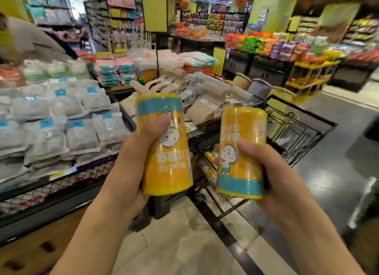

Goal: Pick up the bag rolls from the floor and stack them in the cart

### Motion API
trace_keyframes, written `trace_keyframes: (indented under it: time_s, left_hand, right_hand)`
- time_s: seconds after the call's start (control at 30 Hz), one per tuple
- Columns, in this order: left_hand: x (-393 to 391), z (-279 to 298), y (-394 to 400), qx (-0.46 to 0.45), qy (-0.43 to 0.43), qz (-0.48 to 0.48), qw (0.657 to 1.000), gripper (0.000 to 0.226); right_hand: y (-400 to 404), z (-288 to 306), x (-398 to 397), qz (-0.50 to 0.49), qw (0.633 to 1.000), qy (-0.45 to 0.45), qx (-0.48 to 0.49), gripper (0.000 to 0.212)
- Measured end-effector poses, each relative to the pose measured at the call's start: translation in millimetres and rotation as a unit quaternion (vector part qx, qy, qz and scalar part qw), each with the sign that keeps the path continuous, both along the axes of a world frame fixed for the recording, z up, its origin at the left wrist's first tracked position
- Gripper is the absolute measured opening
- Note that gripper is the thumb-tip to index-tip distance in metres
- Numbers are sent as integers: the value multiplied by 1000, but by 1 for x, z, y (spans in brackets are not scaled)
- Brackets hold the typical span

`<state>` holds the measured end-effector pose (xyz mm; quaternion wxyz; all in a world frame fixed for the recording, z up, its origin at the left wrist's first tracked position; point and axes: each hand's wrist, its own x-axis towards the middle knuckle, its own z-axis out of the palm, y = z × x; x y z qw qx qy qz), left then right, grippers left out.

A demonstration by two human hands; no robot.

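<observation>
Supermarket aisle, blurry, display table (pixel 67 178) of packaged goods on our left, black wire cart (pixel 295 135) ahead. Head view only: left hand (pixel 131 157) wraps one yellow bag roll (pixel 166 147) upright, thumb across its front; right hand (pixel 264 170) wraps a second bag roll (pixel 242 153), fingers curled round its side. Both rolls sit raised in front of us, just short of the cart basket, a gap between them. We judge them light, firm cylinders with slick film wrap, so mid-body grips suit. More yellow packs seem to lie inside the cart, unclear.
</observation>
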<state>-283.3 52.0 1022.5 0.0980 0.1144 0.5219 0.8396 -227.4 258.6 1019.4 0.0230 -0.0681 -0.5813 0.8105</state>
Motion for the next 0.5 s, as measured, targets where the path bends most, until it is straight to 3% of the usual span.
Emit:
trace_keyframes:
  time_s: [0.1,0.23,0.37,0.5]
  left_hand:
    - [-15,0,71,-5,-9,-51,999,45]
    - [-35,-1,157,-8,-21,-116,993,58]
    - [-65,-8,231,-22,-17,-171,985,45]
    - [-109,-19,308,-53,15,-179,982,62]
  right_hand:
    - [63,1,8,-54,999,-5,4,78]
    - [135,-1,12,-138,990,-10,2,75]
    - [197,-4,5,-199,980,-8,-4,65]
    - [258,-9,-15,-244,970,-6,-4,62]
